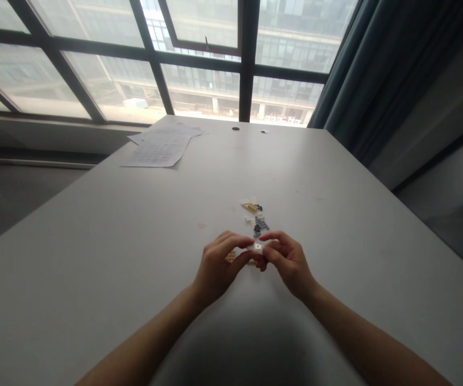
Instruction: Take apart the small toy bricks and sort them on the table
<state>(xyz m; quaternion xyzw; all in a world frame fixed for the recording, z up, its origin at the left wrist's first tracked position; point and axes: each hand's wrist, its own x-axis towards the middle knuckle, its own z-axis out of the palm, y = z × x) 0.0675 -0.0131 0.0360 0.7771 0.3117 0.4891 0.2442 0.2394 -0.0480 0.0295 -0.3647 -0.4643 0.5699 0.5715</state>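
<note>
A small white building brick piece (258, 247) is held between my two hands above the table. My left hand (224, 261) pinches its left side between thumb and fingers. On the other side, my right hand (286, 257) grips it with fingertips and thumb. Just beyond the hands lie grey bricks (261, 223), with small white pieces (249, 220) to their left. Farther off are yellow bricks (250, 207) and a dark piece (259, 207). More yellow bricks (230, 257) show partly behind my left hand.
The white table (328, 187) stretches away toward the windows (199, 91). Printed paper sheets (161, 146) lie at its far left. Two round holes, one a cable hole (236, 128), sit near the far edge. A dark curtain (360, 80) hangs at the right.
</note>
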